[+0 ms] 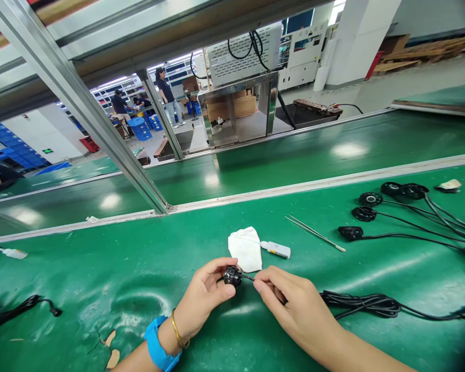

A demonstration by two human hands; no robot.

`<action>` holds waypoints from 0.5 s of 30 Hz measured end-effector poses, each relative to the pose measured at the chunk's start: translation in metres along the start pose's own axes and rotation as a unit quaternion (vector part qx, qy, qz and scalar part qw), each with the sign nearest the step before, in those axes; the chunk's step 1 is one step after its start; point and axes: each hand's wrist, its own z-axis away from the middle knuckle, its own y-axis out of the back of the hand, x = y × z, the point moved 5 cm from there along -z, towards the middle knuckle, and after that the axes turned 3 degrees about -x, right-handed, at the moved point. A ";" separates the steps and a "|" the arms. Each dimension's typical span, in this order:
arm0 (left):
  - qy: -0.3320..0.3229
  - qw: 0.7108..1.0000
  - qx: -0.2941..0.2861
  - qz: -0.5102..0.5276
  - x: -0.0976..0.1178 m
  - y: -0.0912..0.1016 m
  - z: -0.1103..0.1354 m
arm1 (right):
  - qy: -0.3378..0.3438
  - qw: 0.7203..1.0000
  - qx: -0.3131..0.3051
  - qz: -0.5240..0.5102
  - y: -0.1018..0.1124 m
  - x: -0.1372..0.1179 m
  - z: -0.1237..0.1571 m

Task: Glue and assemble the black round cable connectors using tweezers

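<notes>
Between the thumb and fingers of my left hand (204,289) is a small round black cable-end part (231,276). My right hand (289,294) pinches the thin black cable (248,278) that comes out of it, close to the part. A coiled black cable (372,304) lies on the green mat just right of my right hand. Behind my hands sits a folded white cloth (246,248), with a small white bottle (277,249) beside it. Metal tweezers (315,233) rest farther right.
Several round black parts with cables (351,233) lie at the right. Past the metal edge strip (256,195) runs a green conveyor belt (279,160). A metal frame post (101,129) slants at the left. Another black cable (19,312) and a bottle (14,253) are at far left.
</notes>
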 end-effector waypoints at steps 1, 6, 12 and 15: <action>0.003 1.000 0.003 -0.006 0.000 0.001 0.000 | 0.009 1.000 0.007 0.003 0.002 -0.002 -0.001; 0.014 1.000 0.000 -0.014 -0.005 0.001 -0.002 | 0.073 0.995 0.039 0.060 0.005 -0.010 0.000; 0.015 0.999 -0.012 -0.038 -0.009 0.002 -0.002 | 0.084 0.992 0.045 0.078 0.004 -0.013 0.001; 0.020 0.998 -0.021 -0.051 -0.011 0.002 -0.002 | 0.079 0.994 0.041 0.064 0.004 -0.013 0.001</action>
